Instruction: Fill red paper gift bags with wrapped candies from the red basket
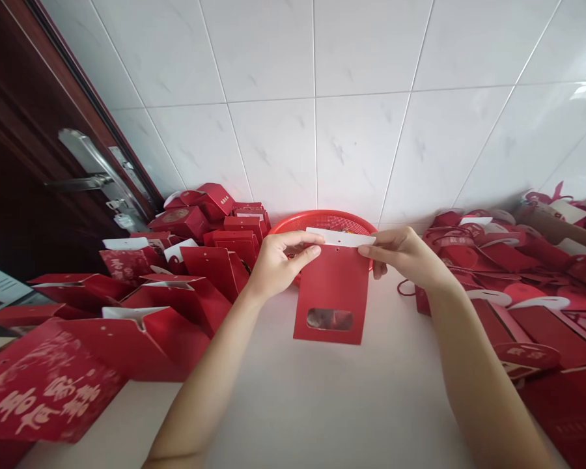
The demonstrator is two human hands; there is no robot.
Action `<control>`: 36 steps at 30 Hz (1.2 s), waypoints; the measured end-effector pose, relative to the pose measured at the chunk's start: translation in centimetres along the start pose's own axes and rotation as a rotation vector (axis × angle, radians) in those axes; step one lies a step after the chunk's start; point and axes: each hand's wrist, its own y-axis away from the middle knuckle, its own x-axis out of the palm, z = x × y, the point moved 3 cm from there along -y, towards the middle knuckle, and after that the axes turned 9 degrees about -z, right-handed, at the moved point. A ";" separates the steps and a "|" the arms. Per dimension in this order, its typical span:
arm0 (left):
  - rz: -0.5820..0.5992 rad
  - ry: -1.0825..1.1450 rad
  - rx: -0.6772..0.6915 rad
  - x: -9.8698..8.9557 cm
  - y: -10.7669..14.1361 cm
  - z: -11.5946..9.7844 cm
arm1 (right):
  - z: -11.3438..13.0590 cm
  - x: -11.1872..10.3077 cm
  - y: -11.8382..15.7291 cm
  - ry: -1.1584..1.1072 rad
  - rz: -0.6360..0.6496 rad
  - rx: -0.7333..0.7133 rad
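Observation:
A red paper gift bag (333, 280) hangs upright between my hands above the white tabletop. Near its bottom is a clear window with something inside that I cannot make out. Its white inner top flap shows, with small punched holes. My left hand (284, 259) pinches the top left corner between thumb and fingers. At the top right corner, my right hand (404, 254) does the same. Behind the bag stands a red plastic basket (293, 221), partly hidden, with some colourful contents at its far side.
Many red gift bags and boxes (176, 332) crowd the left side. More red boxes (508, 260) and flat pieces are piled on the right. A white tiled wall (361, 143) rises behind, and a dark door with a metal handle (92, 176) stands at left.

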 end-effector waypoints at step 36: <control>-0.090 0.210 -0.093 -1.9 -0.2 -1.3 | -0.4 -0.6 -0.1 -0.249 -0.145 -0.029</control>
